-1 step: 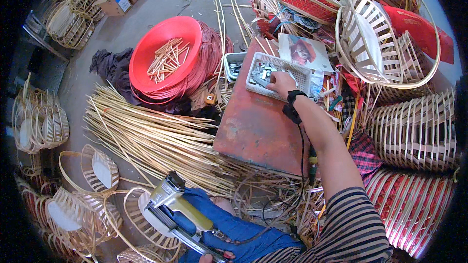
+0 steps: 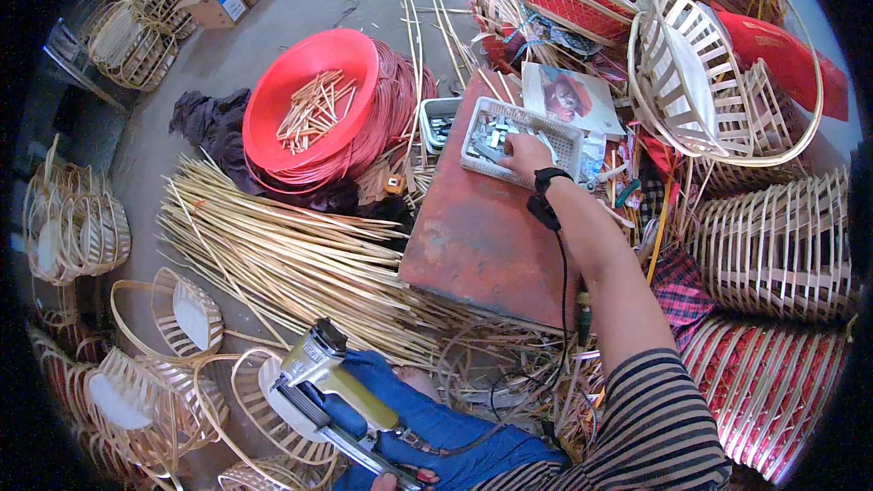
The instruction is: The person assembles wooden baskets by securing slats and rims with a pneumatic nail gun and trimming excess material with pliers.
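Note:
A gold and black pneumatic staple gun (image 2: 356,396) lies tilted over my lap, a hose joined to the end of its handle. My left hand (image 2: 398,480) grips the end of its long metal magazine at the lower edge; most of that hand is out of the picture. On the reddish-brown box top (image 2: 491,241) stands a white plastic basket (image 2: 564,164) holding small grey metal staple strips (image 2: 496,135). My right hand (image 2: 526,156) reaches into this basket, fingers pinched together at a grey strip. The fingertips are partly hidden.
Left of the box lie a bundle of bamboo sticks (image 2: 291,259) and a red bowl (image 2: 264,127) of short pegs on coiled red cane (image 2: 400,82). Woven baskets (image 2: 186,318) stand at lower left. A large handled basket (image 2: 677,73) and stacked baskets (image 2: 773,245) crowd the right.

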A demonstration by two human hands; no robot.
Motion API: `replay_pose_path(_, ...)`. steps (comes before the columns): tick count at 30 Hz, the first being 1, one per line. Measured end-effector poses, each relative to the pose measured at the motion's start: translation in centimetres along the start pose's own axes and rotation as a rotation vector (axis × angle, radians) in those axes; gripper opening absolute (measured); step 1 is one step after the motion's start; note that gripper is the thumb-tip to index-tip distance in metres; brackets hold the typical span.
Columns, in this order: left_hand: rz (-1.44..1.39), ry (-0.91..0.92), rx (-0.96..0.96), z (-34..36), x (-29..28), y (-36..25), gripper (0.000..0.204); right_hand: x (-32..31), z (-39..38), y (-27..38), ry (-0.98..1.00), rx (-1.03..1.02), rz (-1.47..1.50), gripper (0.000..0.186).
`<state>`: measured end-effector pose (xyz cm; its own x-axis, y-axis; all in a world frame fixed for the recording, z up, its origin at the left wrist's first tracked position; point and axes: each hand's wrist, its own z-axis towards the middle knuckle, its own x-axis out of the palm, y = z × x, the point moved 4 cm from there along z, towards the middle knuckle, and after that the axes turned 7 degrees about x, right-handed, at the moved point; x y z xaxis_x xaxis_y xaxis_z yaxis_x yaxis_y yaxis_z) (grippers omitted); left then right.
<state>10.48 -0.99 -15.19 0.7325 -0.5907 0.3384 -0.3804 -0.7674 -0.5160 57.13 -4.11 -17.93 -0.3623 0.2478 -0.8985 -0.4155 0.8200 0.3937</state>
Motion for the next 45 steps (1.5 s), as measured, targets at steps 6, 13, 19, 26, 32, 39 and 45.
replay_pose_path(6,-0.004,-0.001,0.002,-0.5,-0.2,0.3,0.044,0.8,0.8,0.6,-0.002,-0.036,-0.224,0.02)
replay_pose_path(13,-0.012,0.008,0.009,-1.1,0.2,0.8,0.044,-0.2,0.1,-0.2,0.021,0.019,-0.049,0.02)
replay_pose_path(19,-0.019,0.024,0.033,-2.1,0.4,1.5,0.044,-3.1,-1.6,0.9,-0.302,-0.028,0.169,0.017)
replay_pose_path(26,0.019,0.092,0.132,-4.8,1.8,2.2,0.044,-3.5,-11.5,11.4,0.358,-0.355,0.785,0.014)
replay_pose_path(32,0.025,0.089,0.237,-4.3,4.0,2.6,0.039,0.9,-23.7,17.9,0.73,-0.429,0.718,0.016)
replay_pose_path(39,0.018,0.077,0.294,-4.3,4.8,3.8,0.032,4.4,-23.8,18.7,0.31,-0.598,0.583,0.025)
replay_pose_path(45,0.049,0.0,0.382,-4.0,4.9,4.3,0.032,5.3,-23.0,19.7,0.223,-0.619,0.505,0.023)
